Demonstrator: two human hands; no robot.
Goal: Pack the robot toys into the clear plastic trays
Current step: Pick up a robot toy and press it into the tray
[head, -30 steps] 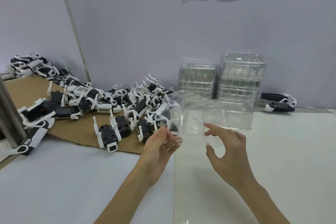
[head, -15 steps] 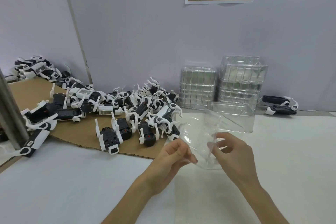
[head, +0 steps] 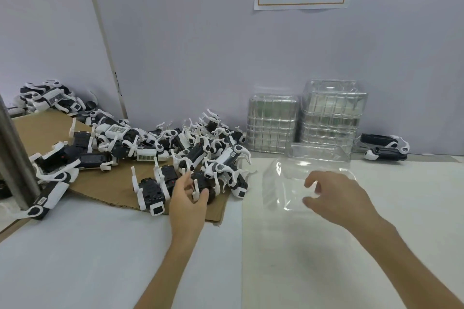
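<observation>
— Hands status, pls?
— Apart. Left hand [head: 188, 198] is at the front edge of the toy pile [head: 150, 140], fingers and thumb curled round one black-and-white robot toy [head: 202, 180] that sits on the cardboard sheet [head: 45, 130]. Right hand [head: 336, 195] is curled over the clear plastic tray [head: 283, 183]. The plastic's see-through, so I can't tell if it's pinching the wall or just resting there.
— Tray where?
— Lying on the white table [head: 288, 258], right of centre, just beside the cardboard's right corner. Nothing in it yet.
— Risks?
— Toy's legs look tangled w/ its neighbours, so a lift prob drags one along or flicks it off the cardboard. Tray's thin & light, I'd guess, so w/o a firm hold it may skid or tip when the toy goes in. Legs could also snag the rim.
— Counts?
— 2 hands. 2 loose trays: this one + a second tray [head: 319, 154] behind it. 2 tray stacks [head: 272, 123] at the back edge against the wall, too nested to count. Pile: well over a dozen toys, too tangled for an exact no. Separate toys [head: 384, 149] at the back-right edge: one, maybe two. 1 cardboard sheet, 1 metal pole [head: 12, 158] at the left edge.
</observation>
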